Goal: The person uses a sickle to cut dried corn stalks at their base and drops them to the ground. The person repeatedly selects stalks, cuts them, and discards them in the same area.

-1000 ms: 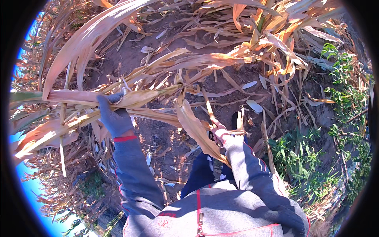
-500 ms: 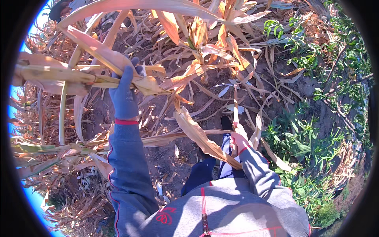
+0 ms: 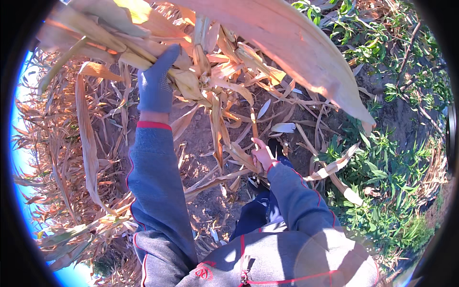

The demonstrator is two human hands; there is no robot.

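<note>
My left hand [image 3: 157, 85], in a grey glove, is wrapped round a bundle of dry cornstalks [image 3: 136, 56] at the upper left. Long tan leaves hang from the bundle, and one broad leaf [image 3: 306, 57] sweeps across the top toward the right. My bare right hand [image 3: 263, 155] is closed in front of my legs, lower than the left. A slim tan stick-like handle [image 3: 254, 123] runs up from its fingers; its far end is lost among dry leaves [image 3: 217, 124], so I cannot make out the tool's kind.
Green leafy plants [image 3: 368, 167] grow along the right side, with thin bare branches [image 3: 411, 52] above them. Fallen corn leaves [image 3: 52, 158] cover the ground at left. A pale husk piece [image 3: 283, 127] lies on the brown soil near my foot.
My left hand has moved up slightly with the cornstalks, which now tilt across the upper left. My right hand has shifted left and forward with the handle. A broad leaf has swung to the right.
</note>
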